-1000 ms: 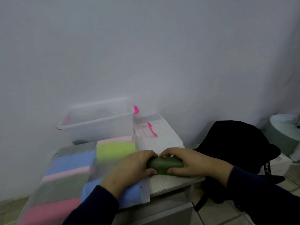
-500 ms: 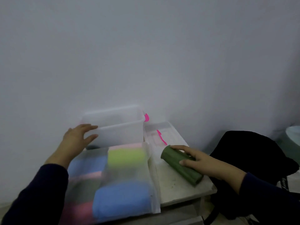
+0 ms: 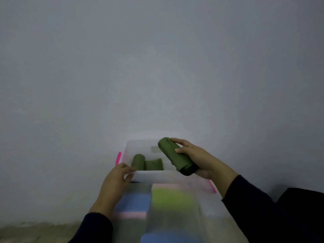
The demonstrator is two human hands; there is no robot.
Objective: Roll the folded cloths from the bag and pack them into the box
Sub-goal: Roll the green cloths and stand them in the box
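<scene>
My right hand (image 3: pixel 198 158) grips a rolled green cloth (image 3: pixel 176 156) over the box (image 3: pixel 150 176); my left hand (image 3: pixel 116 179) clasps its near rim.

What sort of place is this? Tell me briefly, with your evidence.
Probably a room at home, with packing done at floor level: a bare wall, a strip of floor below it, and a clear box beside a bag of folded cloths.

The counter (image 3: pixel 233 223) is mostly covered by a frosted bag (image 3: pixel 163 211) of folded cloths, with a clear box (image 3: pixel 154 176) set behind it against the wall.
</scene>
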